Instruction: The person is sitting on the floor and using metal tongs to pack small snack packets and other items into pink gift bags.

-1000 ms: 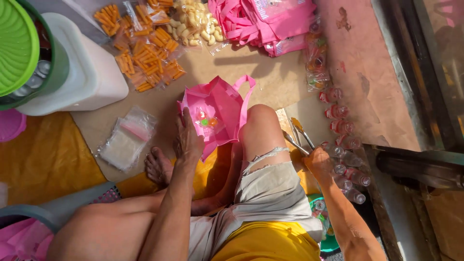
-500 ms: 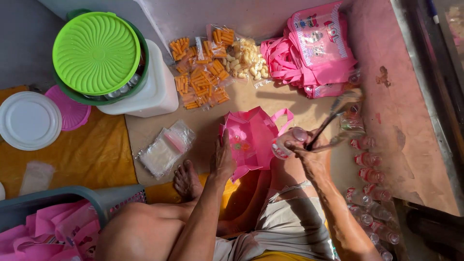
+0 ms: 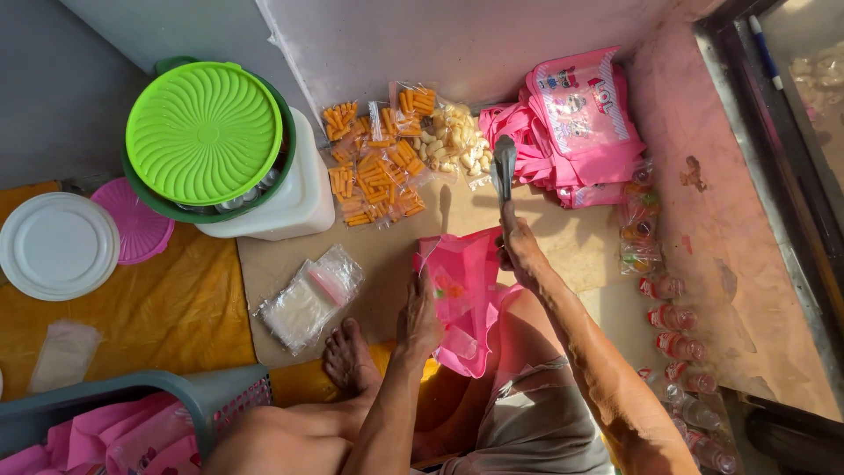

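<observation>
I sit on the floor with an open pink tote bag (image 3: 464,290) in front of my knee. My left hand (image 3: 418,321) grips the bag's left edge and holds it open; small coloured sweets show inside. My right hand (image 3: 520,248) is at the bag's upper right rim and holds metal tongs (image 3: 505,167) that point away from me toward the wall. A small clear bottle (image 3: 463,343) lies in the lower part of the bag.
Packets of orange and pale snacks (image 3: 387,163) and a stack of pink bags (image 3: 571,123) lie by the wall. A green-lidded tub (image 3: 204,132) sits on a white container. A clear bag bundle (image 3: 308,295), small bottles (image 3: 677,352) and a grey basket (image 3: 132,396) surround me.
My right hand carried a small bottle from the row on the right to the bag and let it go inside. The tongs now point upward. The camera view shifted down and left.
</observation>
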